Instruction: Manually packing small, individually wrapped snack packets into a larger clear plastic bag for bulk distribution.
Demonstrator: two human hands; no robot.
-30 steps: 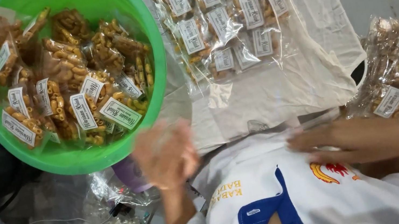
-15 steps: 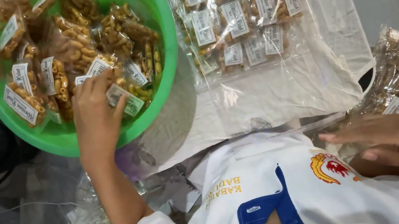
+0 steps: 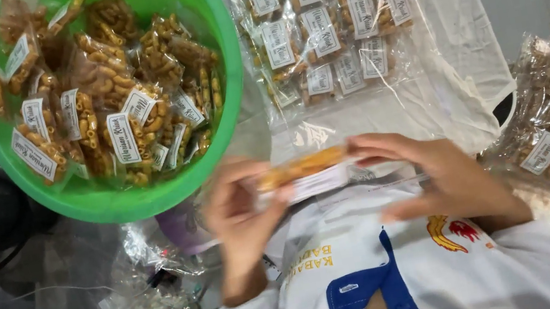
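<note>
Green bowl (image 3: 109, 199) full of snack packs; just below it, left hand (image 3: 241, 217) and right hand (image 3: 437, 178) both pinch one snack packet (image 3: 304, 172), fingers clamped on its ends.

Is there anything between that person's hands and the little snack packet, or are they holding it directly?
Nothing visible stands between them. The snack packet is held directly, with the left hand on one end and the right hand on the other. The green basin of packets sits off to the left, apart from the hands.
</note>
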